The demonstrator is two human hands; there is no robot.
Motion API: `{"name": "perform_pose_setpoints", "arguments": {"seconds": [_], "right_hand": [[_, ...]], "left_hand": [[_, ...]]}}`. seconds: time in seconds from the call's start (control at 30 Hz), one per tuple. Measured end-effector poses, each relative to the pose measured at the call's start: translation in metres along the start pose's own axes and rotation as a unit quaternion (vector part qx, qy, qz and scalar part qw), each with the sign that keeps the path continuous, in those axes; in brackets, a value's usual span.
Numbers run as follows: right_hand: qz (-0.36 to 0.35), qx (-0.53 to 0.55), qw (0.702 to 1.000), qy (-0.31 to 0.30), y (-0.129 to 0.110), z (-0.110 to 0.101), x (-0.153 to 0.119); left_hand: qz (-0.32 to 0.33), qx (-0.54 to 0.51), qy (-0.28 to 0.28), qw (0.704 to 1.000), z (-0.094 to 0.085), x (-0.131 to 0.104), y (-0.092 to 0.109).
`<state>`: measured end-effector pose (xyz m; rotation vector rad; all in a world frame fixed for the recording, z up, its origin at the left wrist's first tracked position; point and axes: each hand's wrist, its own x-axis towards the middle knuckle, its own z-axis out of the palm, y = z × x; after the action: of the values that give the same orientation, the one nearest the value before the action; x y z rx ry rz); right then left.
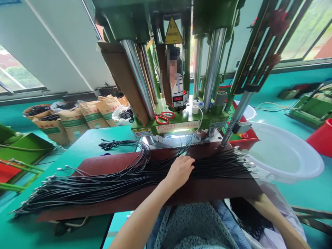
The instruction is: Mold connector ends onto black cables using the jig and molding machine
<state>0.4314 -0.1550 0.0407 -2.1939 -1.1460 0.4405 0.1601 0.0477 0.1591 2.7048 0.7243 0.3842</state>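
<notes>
My left hand [181,170] rests on a long bundle of black cables [103,186] at the middle of a dark red board [220,189]. Its fingers are curled together over the cables; what they pinch, if anything, is too small to tell. Metal-tipped ends fan out at both ends of the bundle. A few cables run up to the lit bed [178,140] of a green press [186,121]. Another looped group [121,143] lies at the upper left. My right forearm [275,214] reaches under the board's right edge, where the hand is hidden.
Red-handled scissors [165,118] lie on the press, below a small control box [178,99]. A white oval tub [282,152] stands at the right, with a red bucket [321,138] beyond. Paper sacks [74,122] stand at the back left. A person [174,69] is behind the press.
</notes>
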Motion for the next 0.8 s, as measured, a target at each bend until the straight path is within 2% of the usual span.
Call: {"name": "perform_pose_setpoints", "arguments": {"seconds": [0.07,0.13,0.23,0.33,0.4,0.47,0.53,0.6,0.67,0.73,0.8], "right_hand": [[-0.025,-0.045,0.998,-0.043,-0.002,-0.007,-0.006],[-0.048,-0.09,0.992,-0.072,-0.003,-0.014,-0.016],[-0.053,-0.126,0.984,-0.114,-0.005,-0.025,-0.034],[-0.04,-0.131,0.978,-0.156,-0.019,-0.035,-0.05],[-0.055,-0.11,0.976,-0.182,-0.039,-0.041,-0.056],[-0.086,-0.062,0.972,-0.209,-0.064,-0.045,-0.059],[-0.114,0.014,0.967,-0.228,-0.091,-0.043,-0.057],[-0.13,0.137,0.952,-0.24,-0.116,-0.034,-0.049],[-0.13,0.32,0.904,-0.253,-0.139,-0.018,-0.036],[-0.116,0.51,0.819,-0.238,-0.159,-0.004,-0.019],[-0.11,0.642,0.737,-0.179,-0.176,0.002,-0.002]], "left_hand": [[0.007,0.081,-0.041,0.996,0.016,0.032,-0.002],[0.008,0.14,-0.087,0.986,0.027,0.049,-0.003],[0.033,0.161,-0.132,0.978,0.032,0.057,-0.004],[0.085,0.151,-0.152,0.973,0.027,0.057,-0.007],[0.102,0.141,-0.118,0.978,0.022,0.055,-0.011],[0.095,0.112,-0.051,0.988,0.016,0.052,-0.015],[0.081,0.065,0.018,0.994,0.01,0.048,-0.018],[0.079,0.016,0.069,0.994,0.005,0.042,-0.021],[0.084,-0.019,0.101,0.991,0.001,0.036,-0.02],[0.09,-0.038,0.115,0.988,-0.001,0.029,-0.018],[0.096,-0.045,0.117,0.987,-0.001,0.021,-0.014]]}}
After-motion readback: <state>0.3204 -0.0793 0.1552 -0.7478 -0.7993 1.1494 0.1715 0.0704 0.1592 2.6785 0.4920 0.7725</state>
